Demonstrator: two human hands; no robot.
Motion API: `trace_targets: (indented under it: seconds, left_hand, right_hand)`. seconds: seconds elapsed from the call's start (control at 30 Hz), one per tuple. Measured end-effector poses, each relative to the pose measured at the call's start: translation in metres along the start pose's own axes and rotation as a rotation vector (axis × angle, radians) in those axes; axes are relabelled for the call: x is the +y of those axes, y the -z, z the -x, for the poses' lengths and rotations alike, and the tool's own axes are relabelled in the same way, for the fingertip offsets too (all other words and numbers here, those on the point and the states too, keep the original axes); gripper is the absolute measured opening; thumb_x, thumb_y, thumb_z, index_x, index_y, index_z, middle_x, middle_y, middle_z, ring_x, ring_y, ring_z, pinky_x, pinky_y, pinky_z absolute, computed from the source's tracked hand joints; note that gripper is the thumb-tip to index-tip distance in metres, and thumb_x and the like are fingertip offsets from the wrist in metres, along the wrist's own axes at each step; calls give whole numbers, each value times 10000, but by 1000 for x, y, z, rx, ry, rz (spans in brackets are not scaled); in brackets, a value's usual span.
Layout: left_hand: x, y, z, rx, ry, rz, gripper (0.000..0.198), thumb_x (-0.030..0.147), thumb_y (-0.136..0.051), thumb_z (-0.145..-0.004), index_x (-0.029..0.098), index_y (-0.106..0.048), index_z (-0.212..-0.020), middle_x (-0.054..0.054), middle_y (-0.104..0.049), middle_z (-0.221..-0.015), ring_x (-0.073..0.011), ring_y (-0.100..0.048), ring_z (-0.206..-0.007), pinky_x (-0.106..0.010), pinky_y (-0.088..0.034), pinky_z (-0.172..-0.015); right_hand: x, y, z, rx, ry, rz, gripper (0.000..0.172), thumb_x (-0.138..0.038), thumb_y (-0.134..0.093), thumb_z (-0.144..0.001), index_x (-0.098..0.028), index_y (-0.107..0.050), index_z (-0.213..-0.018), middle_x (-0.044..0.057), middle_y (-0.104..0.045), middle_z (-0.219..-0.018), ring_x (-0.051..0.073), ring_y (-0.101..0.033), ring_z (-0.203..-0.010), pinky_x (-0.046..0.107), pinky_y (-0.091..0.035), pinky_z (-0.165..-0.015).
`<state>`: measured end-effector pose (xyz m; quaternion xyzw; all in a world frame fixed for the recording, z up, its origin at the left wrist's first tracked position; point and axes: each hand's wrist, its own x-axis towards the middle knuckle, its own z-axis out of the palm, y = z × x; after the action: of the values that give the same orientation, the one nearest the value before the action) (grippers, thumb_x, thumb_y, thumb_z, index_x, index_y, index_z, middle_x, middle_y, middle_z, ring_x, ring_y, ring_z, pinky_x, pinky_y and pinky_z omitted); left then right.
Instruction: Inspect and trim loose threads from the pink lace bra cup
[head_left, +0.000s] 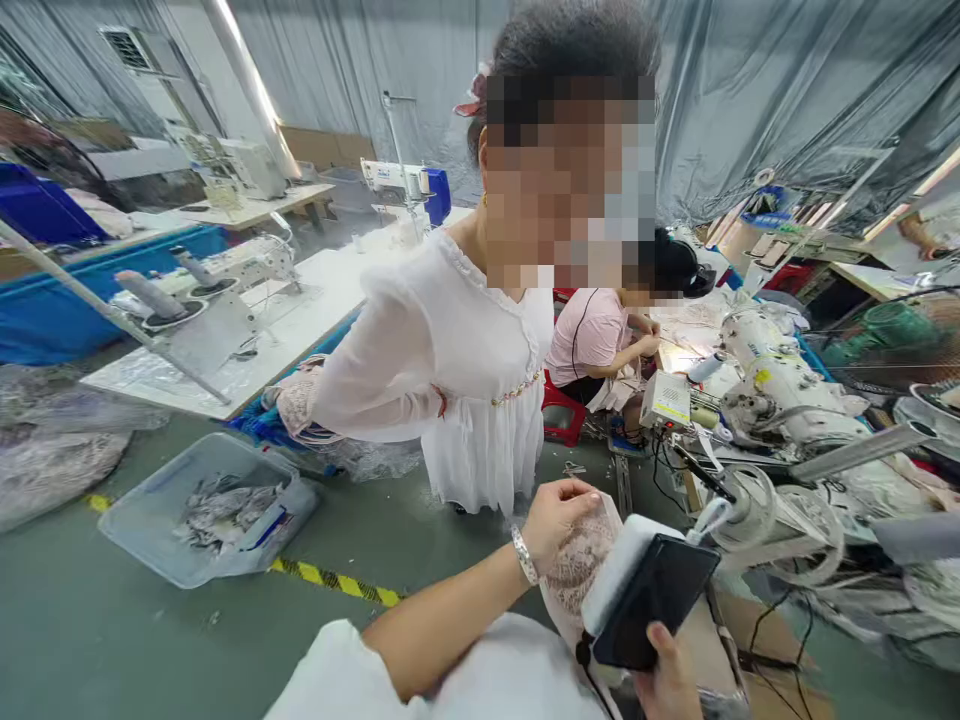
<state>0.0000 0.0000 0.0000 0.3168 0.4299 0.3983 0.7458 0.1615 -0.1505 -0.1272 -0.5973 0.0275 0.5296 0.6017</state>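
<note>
My left hand (559,515), with a silver bracelet at the wrist, is closed on a piece of beige lace fabric (581,570) held up in front of me. My right hand (667,680) at the bottom edge grips a black phone (652,600) that has a white pad along its upper side. A person in a white dress (465,370) stands just beyond my hands, turned to the left, with a hand at a pile of lace by the table edge.
A clear plastic bin (202,505) with lace pieces sits on the green floor at left, beside yellow-black floor tape (337,582). Sewing machines (780,390) line the right bench, where a seated person in pink (592,335) works. A long white table (285,310) stands at left.
</note>
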Motion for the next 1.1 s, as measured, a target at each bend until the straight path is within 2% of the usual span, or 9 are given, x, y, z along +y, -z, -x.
trace_targets:
  seconds: [0.17,0.3,0.47,0.57,0.77,0.87,1.0,1.1]
  left_hand:
    - [0,0,0,-23,-17,-27,454,479,-893,-459,137,-684,-672,28,-576,-601,-79,-449,-575,-234,-342,-574]
    - [0,-1,3,-35,-46,-58,452,502,-882,-498,138,-692,-687,42,-542,-588,-56,-383,-524,-223,-298,-515]
    - [2,-2,6,-73,-186,-78,441,508,-894,-500,133,-721,-655,-5,-578,-713,-79,-448,-603,-232,-343,-544]
    - [5,-4,10,-111,-265,-69,391,484,-901,-516,149,-744,-645,-19,-571,-736,-109,-493,-689,-244,-396,-617]
    - [11,-7,19,-174,-332,-106,343,483,-892,-560,183,-775,-678,-17,-550,-740,-119,-508,-731,-264,-428,-687]
    - [15,-9,26,-188,-348,-140,298,458,-885,-592,198,-783,-695,-18,-554,-766,-121,-520,-748,-270,-437,-710]
    - [20,-11,32,-211,-355,-146,260,424,-878,-617,197,-780,-697,-13,-555,-761,-121,-523,-744,-280,-432,-733]
    - [21,-10,34,-213,-331,-147,259,428,-856,-650,189,-769,-702,-12,-562,-762,-122,-520,-747,-282,-421,-749]
  right_hand:
    - [-5,-10,10,-84,129,48,641,-461,-887,-331,-270,-657,-898,-9,-740,-734,299,-743,-779,351,-624,-639]
    - [-14,-24,21,-117,162,29,644,-465,-891,-320,-273,-679,-897,14,-759,-822,312,-740,-858,386,-625,-692]
    - [-20,-32,29,-193,190,-3,624,-465,-901,-347,-275,-710,-910,33,-767,-865,311,-732,-908,395,-618,-743]
    - [-21,-32,33,-255,202,-33,638,-484,-904,-367,-287,-724,-946,34,-766,-839,316,-730,-912,405,-616,-745]
    - [-23,-32,41,-291,244,-70,622,-494,-909,-384,-301,-738,-950,2,-742,-718,296,-737,-821,412,-615,-747]
    - [-23,-29,43,-303,271,-66,639,-515,-902,-393,-302,-738,-973,13,-756,-784,288,-734,-800,409,-615,-735]
    - [-25,-18,41,-338,231,-36,679,-512,-899,-411,-283,-734,-1028,63,-766,-927,314,-725,-880,409,-615,-707]
    - [-25,-13,40,-346,228,-34,658,-472,-905,-428,-286,-735,-1036,56,-767,-929,299,-728,-860,396,-616,-699]
